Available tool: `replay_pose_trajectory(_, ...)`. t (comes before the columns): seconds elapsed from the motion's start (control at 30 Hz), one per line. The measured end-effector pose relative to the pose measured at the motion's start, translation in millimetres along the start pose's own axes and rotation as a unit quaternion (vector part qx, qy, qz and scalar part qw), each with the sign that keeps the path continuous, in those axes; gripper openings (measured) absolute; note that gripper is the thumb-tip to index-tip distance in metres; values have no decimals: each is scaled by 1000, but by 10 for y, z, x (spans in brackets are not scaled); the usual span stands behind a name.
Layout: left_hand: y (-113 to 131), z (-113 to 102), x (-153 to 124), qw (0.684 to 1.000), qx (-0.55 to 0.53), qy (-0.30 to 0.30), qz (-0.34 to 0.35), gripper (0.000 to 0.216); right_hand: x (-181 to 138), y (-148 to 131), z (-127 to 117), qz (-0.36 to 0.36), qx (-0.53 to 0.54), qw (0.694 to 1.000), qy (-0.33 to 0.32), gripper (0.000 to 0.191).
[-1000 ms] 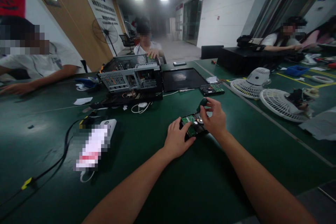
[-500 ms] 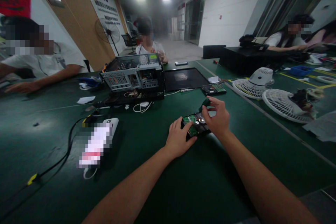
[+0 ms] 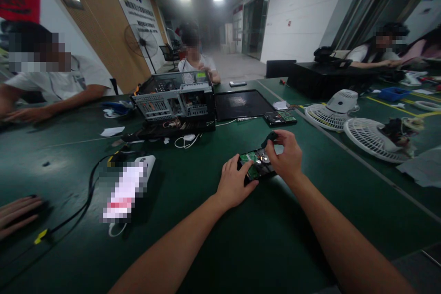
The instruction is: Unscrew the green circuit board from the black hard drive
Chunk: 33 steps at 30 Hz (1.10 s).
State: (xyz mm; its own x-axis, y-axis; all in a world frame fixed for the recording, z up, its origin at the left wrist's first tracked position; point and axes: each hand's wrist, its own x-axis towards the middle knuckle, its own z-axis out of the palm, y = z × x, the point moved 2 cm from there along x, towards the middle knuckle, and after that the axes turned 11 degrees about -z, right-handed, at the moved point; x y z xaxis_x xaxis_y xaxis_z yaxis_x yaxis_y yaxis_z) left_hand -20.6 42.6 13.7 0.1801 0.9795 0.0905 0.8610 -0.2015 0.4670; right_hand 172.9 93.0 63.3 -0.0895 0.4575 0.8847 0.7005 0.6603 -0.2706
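A hard drive (image 3: 253,171) lies on the green table with its green circuit board and a round silver part facing up. My left hand (image 3: 236,179) grips it from the near left side, thumb along the near edge and fingers over the board. Above its right end my right hand (image 3: 286,154) is closed in a pinch around a short, dark-handled screwdriver (image 3: 270,138). The screwdriver's handle stands tilted over the drive. Its tip is too small to make out.
Beyond the drive stand an opened computer case (image 3: 175,101), a black panel (image 3: 241,103) and a second hard drive (image 3: 280,118). White fan parts (image 3: 372,138) lie right. A phone (image 3: 127,188) and black cable (image 3: 90,188) lie left, near another person's hand (image 3: 19,213).
My right hand and the screwdriver have shifted down slightly. My left hand and the drive stay put. Another person's hand has come into view at the lower left.
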Motion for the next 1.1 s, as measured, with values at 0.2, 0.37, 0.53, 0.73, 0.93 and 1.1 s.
replay_pose_trajectory(0.2, 9, -3, 5, 1000, 0, 2, 3, 67, 47, -76, -34, -18, -10, 1000, 4, 31)
replay_pose_trajectory(0.37, 5, 8, 13, 1000, 0, 7, 4, 67, 20, -96, -10, -8, 1, 1000, -30, 34)
replay_pose_trajectory(0.53, 8, 15, 9, 1000, 0, 10, 6, 67, 16, -81, 2, 4, 0, 1000, -24, 37)
replay_pose_trajectory(0.73, 4, 25, 11, 1000, 0, 10, 5, 65, 75, -129, -21, 23, 42, 998, -29, 27)
replay_pose_trajectory(0.93, 12, 7, 5, 1000, 0, 11, 8, 66, 91, -146, -41, 20, 82, 996, -41, 30)
replay_pose_trajectory(1.1, 17, -8, -1, 1000, 2, 7, 3, 65, 41, -69, 23, 134, 224, 965, -40, 29)
